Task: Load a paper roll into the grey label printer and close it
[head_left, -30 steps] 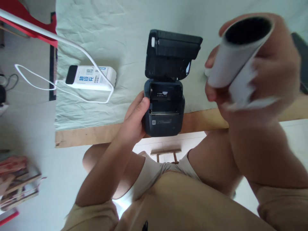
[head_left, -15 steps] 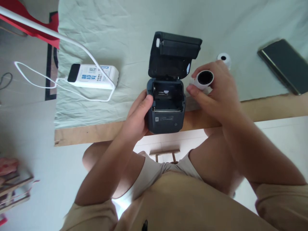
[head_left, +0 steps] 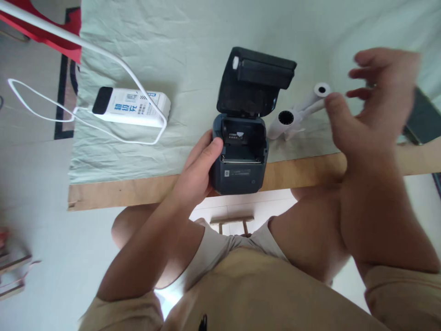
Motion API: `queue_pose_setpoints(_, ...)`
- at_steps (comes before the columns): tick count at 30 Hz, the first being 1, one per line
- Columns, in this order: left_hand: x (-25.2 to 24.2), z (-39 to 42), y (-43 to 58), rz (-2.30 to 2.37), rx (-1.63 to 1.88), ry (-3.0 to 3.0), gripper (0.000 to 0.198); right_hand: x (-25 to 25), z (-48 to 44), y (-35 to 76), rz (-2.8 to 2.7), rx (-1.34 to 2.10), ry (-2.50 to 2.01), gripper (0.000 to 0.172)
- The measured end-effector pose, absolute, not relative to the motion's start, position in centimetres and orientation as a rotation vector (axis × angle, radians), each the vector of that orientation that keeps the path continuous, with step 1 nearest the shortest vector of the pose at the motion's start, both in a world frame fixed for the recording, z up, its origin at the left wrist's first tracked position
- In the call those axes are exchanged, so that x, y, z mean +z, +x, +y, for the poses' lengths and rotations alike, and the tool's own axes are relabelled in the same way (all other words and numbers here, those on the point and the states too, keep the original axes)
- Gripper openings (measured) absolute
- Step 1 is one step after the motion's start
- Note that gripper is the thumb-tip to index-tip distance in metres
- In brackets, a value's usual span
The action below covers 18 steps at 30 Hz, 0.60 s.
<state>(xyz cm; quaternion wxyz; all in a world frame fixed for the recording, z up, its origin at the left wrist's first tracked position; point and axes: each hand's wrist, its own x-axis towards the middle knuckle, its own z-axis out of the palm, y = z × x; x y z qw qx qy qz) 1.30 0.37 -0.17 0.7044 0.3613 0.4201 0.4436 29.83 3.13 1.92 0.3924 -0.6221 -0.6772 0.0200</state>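
Observation:
A dark portable label printer [head_left: 240,177] stands at the table's near edge with its lid [head_left: 253,82] swung up and its paper bay bare inside. My left hand [head_left: 203,161] grips the printer's left side, thumb on top. To the printer's right stands a white roll with a black core [head_left: 276,128], and just beyond it a second white paper roll [head_left: 320,90]. Strips of white paper lie between the two. Above the cloth at the right, my right hand [head_left: 375,101] is raised with its fingers spread and nothing in them, slightly smeared by motion.
A white power bank [head_left: 134,108] with a white cable [head_left: 119,69] lies to the left on the pale green cloth [head_left: 193,27]. A dark phone [head_left: 425,119] sits at the right, partly behind my right hand. The table's wooden edge [head_left: 113,195] runs above my lap.
My right hand has let go of the black-cored roll, which now stands beside the printer, and has moved right, opening. My left hand keeps its hold on the printer.

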Motion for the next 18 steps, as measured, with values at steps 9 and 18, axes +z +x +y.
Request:
queue_pose_setpoints(9, -0.6, 0.7, 1.6, 0.856, 1.031, 0.786, 0.031, -1.5, 6.8, 31.2, -1.787, 0.221, -1.621, 0.04)
queue_pose_setpoints(18, -0.9, 0.7, 1.5, 0.842, 1.05, 0.792, 0.034, -1.9, 5.6, 31.2, -1.739, 0.257, -1.437, 0.048)
